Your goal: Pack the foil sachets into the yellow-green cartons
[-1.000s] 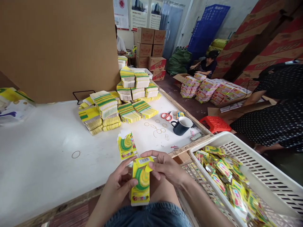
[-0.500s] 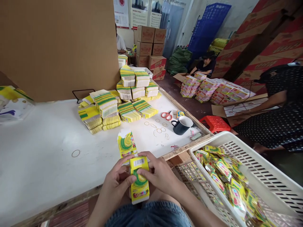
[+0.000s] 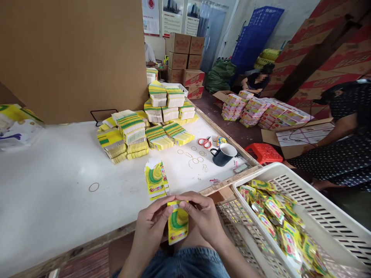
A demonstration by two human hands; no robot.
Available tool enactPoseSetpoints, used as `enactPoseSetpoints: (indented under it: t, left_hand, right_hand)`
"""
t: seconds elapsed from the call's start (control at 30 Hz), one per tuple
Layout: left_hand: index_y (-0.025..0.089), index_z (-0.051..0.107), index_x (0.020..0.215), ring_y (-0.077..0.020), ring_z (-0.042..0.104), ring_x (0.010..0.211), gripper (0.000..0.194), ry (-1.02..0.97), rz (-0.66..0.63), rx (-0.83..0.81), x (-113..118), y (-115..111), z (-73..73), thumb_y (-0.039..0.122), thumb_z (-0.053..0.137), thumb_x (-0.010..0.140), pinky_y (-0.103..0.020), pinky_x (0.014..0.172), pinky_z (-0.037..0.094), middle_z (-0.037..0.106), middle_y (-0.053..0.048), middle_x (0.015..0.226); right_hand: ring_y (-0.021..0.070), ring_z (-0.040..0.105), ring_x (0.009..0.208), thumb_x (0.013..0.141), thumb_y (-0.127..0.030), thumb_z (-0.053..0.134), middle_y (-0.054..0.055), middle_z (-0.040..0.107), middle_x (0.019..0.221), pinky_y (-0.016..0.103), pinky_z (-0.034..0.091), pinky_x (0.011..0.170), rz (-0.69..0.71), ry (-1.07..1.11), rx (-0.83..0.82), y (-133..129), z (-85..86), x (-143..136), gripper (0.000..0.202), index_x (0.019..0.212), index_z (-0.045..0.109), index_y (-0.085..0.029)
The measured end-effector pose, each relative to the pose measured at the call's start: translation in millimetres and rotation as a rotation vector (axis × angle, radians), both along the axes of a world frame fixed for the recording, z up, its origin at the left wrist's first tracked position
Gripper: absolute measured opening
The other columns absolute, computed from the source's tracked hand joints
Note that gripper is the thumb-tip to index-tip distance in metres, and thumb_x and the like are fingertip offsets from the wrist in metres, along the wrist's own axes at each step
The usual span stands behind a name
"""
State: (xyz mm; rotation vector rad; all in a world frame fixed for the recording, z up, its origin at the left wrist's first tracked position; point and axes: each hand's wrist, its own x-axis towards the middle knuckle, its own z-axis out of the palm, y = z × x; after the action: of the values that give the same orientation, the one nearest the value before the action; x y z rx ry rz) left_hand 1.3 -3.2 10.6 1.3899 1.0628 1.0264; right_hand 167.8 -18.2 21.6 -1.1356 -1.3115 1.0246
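Over my lap, a small yellow and green carton (image 3: 177, 226) hangs between both hands. My left hand (image 3: 153, 220) pinches its upper left corner with thumb and fingers. At the upper right, my right hand (image 3: 199, 212) grips it the same way, the thumb on the front face. Fingers cover part of the barcode near its top edge. Just beyond my fingertips, flat printed cartons (image 3: 155, 179) of the same design lie on the white table (image 3: 66, 200).
Bundled carton stacks (image 3: 130, 133) stand mid-table. Red-handled scissors (image 3: 205, 143), a dark mug (image 3: 223, 155) and rubber bands (image 3: 94, 187) lie about. A white plastic basket (image 3: 278, 166) holding filled packets sits at my right. Beyond it are a red stool (image 3: 263, 152) and co-workers.
Both hands have shifted slightly right and up to the carton's top edge. My thumbs have moved from its middle to the top, by the barcode.
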Motion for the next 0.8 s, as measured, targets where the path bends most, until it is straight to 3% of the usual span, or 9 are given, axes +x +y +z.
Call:
enactPoseSetpoints:
  t: [0.1,0.17,0.2,0.27,0.4,0.47,0.57,0.67,0.8]
  left_hand:
    - [0.022,0.065,0.121,-0.0249,0.06,0.119,0.035,0.292,-0.012,0.246,-9.7,11.7,-2.0,0.03,0.055,0.088,-0.04,0.103,0.047,0.066,-0.009,0.127]
    - [0.019,0.051,0.136,-0.0275,0.044,0.135,0.054,0.527,-0.001,0.349,-20.6,25.3,-7.5,0.03,0.061,0.084,-0.045,0.112,0.036,0.05,-0.011,0.145]
    - [0.016,0.047,0.139,-0.0295,0.039,0.137,0.062,0.633,-0.012,0.358,-26.3,32.6,-11.2,0.029,0.064,0.08,-0.047,0.113,0.034,0.045,-0.013,0.148]
    - [0.013,0.056,0.131,-0.0316,0.043,0.135,0.056,0.78,-0.075,0.365,-36.1,45.8,-18.4,0.025,0.065,0.077,-0.049,0.111,0.036,0.05,-0.014,0.145]
    - [0.018,0.071,0.109,-0.0275,0.061,0.117,0.032,0.835,-0.079,0.371,-43.0,57.1,-23.7,0.026,0.047,0.088,-0.046,0.103,0.047,0.068,-0.011,0.125]
    - [0.019,0.072,0.106,-0.0268,0.063,0.114,0.032,0.828,-0.076,0.379,-40.7,54.8,-22.1,0.027,0.046,0.089,-0.046,0.101,0.049,0.07,-0.011,0.121]
    - [0.021,0.069,0.115,-0.0249,0.06,0.121,0.034,0.82,-0.105,0.404,-34.8,46.5,-20.2,0.026,0.052,0.086,-0.041,0.104,0.047,0.066,-0.008,0.129]
    - [0.023,0.068,0.116,-0.026,0.055,0.125,0.035,0.685,-0.075,0.349,-32.0,40.0,-22.8,0.027,0.056,0.084,-0.041,0.106,0.044,0.063,-0.006,0.132]
    - [0.026,0.075,0.103,-0.0297,0.06,0.12,0.026,0.422,0.011,0.243,-33.9,39.2,-28.3,0.028,0.063,0.08,-0.044,0.103,0.046,0.07,-0.006,0.123]
  right_hand:
    - [0.023,0.067,0.089,0.089,-0.023,0.06,0.005,0.076,0.093,0.037,0.052,0.08,-0.266,-0.395,0.188,-11.5,21.3,38.6,0.018,0.095,0.076,-0.027]
    - [0.0254,0.064,0.094,0.089,-0.026,0.061,0.007,0.074,0.1,0.044,0.045,0.09,-0.698,-0.682,0.301,-19.4,36.5,73.3,0.019,0.101,0.075,-0.025]
    - [0.0279,0.063,0.098,0.088,-0.028,0.062,0.01,0.071,0.107,0.048,0.041,0.094,-0.835,-0.806,0.338,-22.7,42.3,89.2,0.02,0.102,0.075,-0.023]
    - [0.0312,0.06,0.103,0.088,-0.034,0.061,0.015,0.067,0.114,0.053,0.036,0.097,-0.969,-0.952,0.354,-26.7,47.5,110.4,0.027,0.104,0.074,-0.018]
    - [0.0263,0.063,0.089,0.088,-0.037,0.057,0.011,0.071,0.097,0.04,0.049,0.079,-0.73,-0.757,0.218,-16.7,25.5,93.1,0.026,0.095,0.073,-0.019]
    - [0.0225,0.063,0.077,0.09,-0.036,0.053,0.009,0.072,0.091,0.034,0.05,0.069,-0.57,-0.58,0.056,-0.4,3.6,60.5,0.026,0.094,0.072,-0.019]
    - [0.0245,0.062,0.08,0.086,-0.034,0.059,0.012,0.072,0.1,0.039,0.05,0.077,-0.333,-0.488,-0.099,34.3,-26.6,5.2,0.027,0.104,0.071,-0.018]
    - [0.0294,0.061,0.088,0.073,-0.025,0.073,0.013,0.071,0.101,0.042,0.048,0.081,-0.267,-0.457,-0.105,66.2,-42.4,-35.3,0.037,0.11,0.07,-0.018]
    - [0.0277,0.057,0.098,0.073,-0.008,0.065,0.009,0.068,0.103,0.042,0.044,0.09,-0.254,-0.402,-0.05,79.1,-46.0,-53.7,0.042,0.111,0.069,-0.024]
